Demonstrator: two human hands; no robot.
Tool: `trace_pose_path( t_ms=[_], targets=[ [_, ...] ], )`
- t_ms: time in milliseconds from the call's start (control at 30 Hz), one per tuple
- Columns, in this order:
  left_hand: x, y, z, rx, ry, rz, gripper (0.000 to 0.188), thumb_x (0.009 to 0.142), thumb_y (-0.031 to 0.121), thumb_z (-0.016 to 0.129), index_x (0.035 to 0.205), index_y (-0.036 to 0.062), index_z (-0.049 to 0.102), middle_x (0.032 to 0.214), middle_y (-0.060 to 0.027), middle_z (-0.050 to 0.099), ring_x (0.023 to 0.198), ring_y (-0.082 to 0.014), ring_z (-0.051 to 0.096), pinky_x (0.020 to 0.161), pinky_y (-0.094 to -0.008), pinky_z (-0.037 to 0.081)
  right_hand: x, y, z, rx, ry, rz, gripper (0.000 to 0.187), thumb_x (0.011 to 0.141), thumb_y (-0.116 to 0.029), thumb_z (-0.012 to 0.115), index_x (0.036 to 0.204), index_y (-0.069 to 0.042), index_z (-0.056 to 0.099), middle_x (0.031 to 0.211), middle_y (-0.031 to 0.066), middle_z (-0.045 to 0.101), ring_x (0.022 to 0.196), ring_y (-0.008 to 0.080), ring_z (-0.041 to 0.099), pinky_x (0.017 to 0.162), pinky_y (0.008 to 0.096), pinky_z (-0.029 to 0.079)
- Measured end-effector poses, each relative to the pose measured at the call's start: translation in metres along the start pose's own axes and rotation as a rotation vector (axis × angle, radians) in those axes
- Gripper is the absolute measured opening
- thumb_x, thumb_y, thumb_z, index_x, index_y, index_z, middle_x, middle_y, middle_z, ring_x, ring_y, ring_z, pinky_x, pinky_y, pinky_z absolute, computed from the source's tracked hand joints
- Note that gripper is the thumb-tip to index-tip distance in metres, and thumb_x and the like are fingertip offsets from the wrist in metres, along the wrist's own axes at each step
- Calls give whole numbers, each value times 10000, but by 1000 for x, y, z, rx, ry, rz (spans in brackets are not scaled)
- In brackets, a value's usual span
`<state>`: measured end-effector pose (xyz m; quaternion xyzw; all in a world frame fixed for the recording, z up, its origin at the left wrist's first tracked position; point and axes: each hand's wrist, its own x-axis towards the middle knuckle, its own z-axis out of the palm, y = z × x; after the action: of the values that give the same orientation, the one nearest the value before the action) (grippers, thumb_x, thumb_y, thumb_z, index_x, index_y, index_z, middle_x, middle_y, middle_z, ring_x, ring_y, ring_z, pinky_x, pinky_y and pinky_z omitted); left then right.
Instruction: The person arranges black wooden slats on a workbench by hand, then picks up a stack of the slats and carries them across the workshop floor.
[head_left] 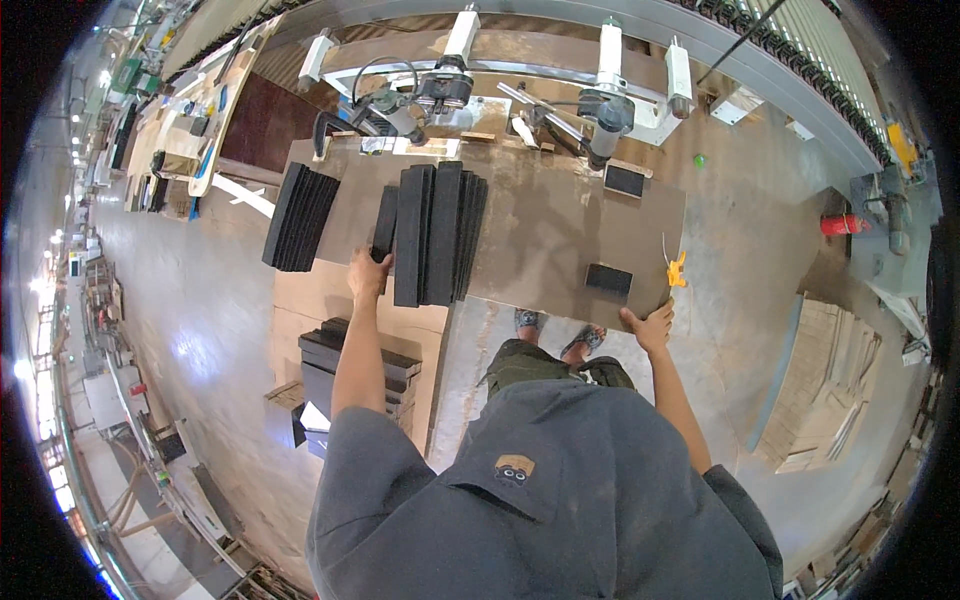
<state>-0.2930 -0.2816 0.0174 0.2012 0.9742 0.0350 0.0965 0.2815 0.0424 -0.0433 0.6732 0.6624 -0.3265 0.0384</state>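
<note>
At the near end of a narrow black strip [384, 217], my left hand [370, 273] has its fingers closed round it. The strip lies on the brown tabletop [540, 225], just left of a row of long black boards [430, 235]. More black boards [300, 217] stand close together farther left. My right hand [650, 325] rests at the tabletop's near right corner, thumb and fingers apart, holding nothing. Beside it is a yellow trigger tool with a thin nozzle [677, 270]. A small black-faced block [609, 279] lies left of that tool.
Another black-faced block [626, 180] sits near the far right. Machine heads [445, 85] overhang the far edge. Stacked dark boards [345, 355] lie low on the left. A pallet-like stack of panels [820, 385] stands on the right floor, below a red extinguisher [845, 224].
</note>
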Motion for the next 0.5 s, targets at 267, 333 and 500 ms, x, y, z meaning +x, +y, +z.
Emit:
trace_pose_path(
  t_ms=[267,333,500],
  targets=[
    [-37,13,-98,-1263,6,-211,485,950,328,803,1263,-37,735,919,-33,709,754,-152,673,703,-298,544,-4,2,6,-15,16,22,1532,659,-767,879,1687,2,43,1658,343,266,1501,539,334,1193,685,282],
    [-64,54,-126,-1293,-38,-203,490,969,345,773,1279,-31,720,916,-37,702,749,-152,674,697,-295,548,-4,4,6,-18,27,34,1540,653,-786,870,1684,9,47,1636,347,307,1498,543,338,1192,682,288],
    [-150,186,-115,-1541,-471,-217,434,1008,366,663,1262,17,692,915,-71,710,769,-188,711,692,-314,575,-8,-3,-2,-47,22,32,1512,672,-785,856,1672,29,66,1635,368,324,1480,543,387,1197,677,319]
  ],
)
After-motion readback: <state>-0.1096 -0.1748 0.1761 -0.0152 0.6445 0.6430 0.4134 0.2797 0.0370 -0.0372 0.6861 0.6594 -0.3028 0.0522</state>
